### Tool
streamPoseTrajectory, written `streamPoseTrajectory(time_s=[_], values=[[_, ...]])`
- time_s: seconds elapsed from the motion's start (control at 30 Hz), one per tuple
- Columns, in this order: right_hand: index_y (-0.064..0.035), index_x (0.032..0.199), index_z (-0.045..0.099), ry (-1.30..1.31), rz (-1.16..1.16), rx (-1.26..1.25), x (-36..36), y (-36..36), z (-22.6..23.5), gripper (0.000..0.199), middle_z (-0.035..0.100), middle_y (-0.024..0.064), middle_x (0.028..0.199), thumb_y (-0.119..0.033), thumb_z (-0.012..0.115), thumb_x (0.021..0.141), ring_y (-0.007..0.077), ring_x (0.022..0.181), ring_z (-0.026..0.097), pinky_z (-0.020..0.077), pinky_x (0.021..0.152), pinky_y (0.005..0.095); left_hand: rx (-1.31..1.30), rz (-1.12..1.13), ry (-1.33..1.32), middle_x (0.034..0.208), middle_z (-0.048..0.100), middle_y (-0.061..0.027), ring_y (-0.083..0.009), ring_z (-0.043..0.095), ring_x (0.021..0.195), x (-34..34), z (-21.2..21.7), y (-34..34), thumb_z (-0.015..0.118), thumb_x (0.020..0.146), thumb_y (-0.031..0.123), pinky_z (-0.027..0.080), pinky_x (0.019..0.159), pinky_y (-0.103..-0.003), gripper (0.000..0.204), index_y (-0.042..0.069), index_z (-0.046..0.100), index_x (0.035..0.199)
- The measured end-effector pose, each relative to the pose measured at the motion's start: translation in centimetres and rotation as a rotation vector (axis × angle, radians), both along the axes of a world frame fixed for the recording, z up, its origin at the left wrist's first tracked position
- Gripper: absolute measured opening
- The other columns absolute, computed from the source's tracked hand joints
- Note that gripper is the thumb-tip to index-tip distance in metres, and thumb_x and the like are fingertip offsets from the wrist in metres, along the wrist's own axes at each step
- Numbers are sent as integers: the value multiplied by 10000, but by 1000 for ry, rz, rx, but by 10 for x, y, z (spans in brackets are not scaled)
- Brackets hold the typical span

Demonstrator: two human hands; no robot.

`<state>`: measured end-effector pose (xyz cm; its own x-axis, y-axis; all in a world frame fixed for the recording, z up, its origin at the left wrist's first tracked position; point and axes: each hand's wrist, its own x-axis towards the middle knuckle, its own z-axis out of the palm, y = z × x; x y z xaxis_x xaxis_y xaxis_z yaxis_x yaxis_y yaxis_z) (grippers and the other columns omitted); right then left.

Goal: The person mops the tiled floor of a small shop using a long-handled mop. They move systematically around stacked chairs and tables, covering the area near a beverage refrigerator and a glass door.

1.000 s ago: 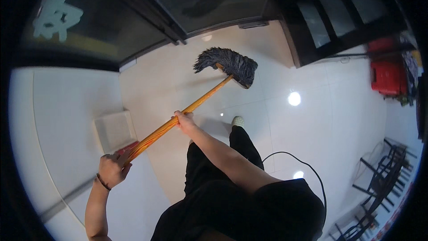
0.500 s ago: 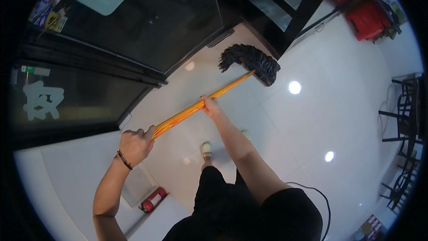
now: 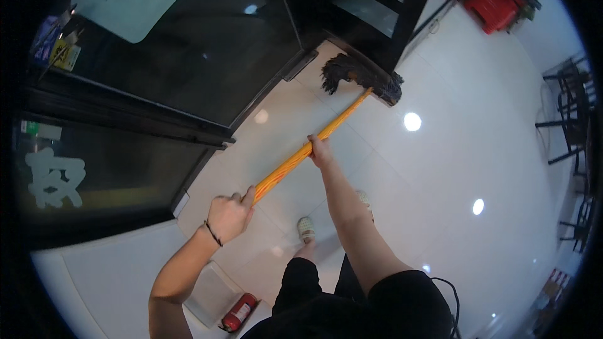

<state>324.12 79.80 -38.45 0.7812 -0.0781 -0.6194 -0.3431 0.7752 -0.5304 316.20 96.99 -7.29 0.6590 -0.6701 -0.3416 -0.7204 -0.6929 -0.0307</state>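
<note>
A mop (image 3: 282, 171) with a yellow and orange patterned handle slants across the middle of the view, up and to the right. My left hand (image 3: 230, 216), with a dark band at the wrist, is wrapped round its near end. Farther along the handle, my right hand (image 3: 320, 151) grips it too. The dark, shaggy mop head (image 3: 381, 83) lies on the pale tiled floor (image 3: 414, 169), up against the base of a black door frame. Its strands fan out toward the left.
Dark glass doors (image 3: 188, 69) with white markings stand at the left. A red fire extinguisher (image 3: 239, 312) sits by a white ledge (image 3: 135, 270) at lower left. Red plastic stools (image 3: 493, 7) are at the far right, and black chairs (image 3: 568, 122) line the right side.
Both hands and the mop handle have shifted rightward in view. The mop head has moved closer against the black frame's base, and its strands are bunched differently. The view itself has turned somewhat.
</note>
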Motion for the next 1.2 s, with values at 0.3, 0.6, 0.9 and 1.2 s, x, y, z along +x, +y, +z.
streamPoseTrajectory(time_s=[0.3, 0.6, 0.9, 1.2], values=[[-35, 984, 259, 160, -222, 11, -100, 105, 82, 390, 470, 135, 789, -77, 534, 709, 209, 580, 538, 436, 388, 294, 96, -94, 84, 573, 511, -84, -217, 527, 475, -47, 91, 73, 601, 659, 175, 418, 455, -321, 446, 10, 479, 1055], [1, 1054, 220, 261, -115, 423, -157, 160, 142, 469, 474, 150, 906, -73, 537, 717, 221, 706, 564, 484, 490, 303, 240, -153, 126, 627, 526, -102, -256, 522, 526, -37, 185, 92, 624, 618, 177, 419, 487, -355, 398, 80, 536, 993], [-14, 999, 132, 509, -129, 451, -150, 111, 169, 521, 488, 159, 805, -10, 543, 680, 222, 645, 573, 513, 509, 331, 144, -256, 13, 583, 505, -87, -256, 507, 489, -42, 162, 88, 642, 573, 148, 417, 483, -353, 403, 77, 554, 960], [-6, 904, 288, 355, -215, 374, -129, -42, 112, 326, 521, 125, 702, -38, 521, 678, 206, 571, 559, 474, 446, 304, 81, -234, 102, 551, 474, -85, -248, 492, 451, -1, 122, -57, 644, 590, 157, 400, 450, -341, 403, 79, 535, 970]])
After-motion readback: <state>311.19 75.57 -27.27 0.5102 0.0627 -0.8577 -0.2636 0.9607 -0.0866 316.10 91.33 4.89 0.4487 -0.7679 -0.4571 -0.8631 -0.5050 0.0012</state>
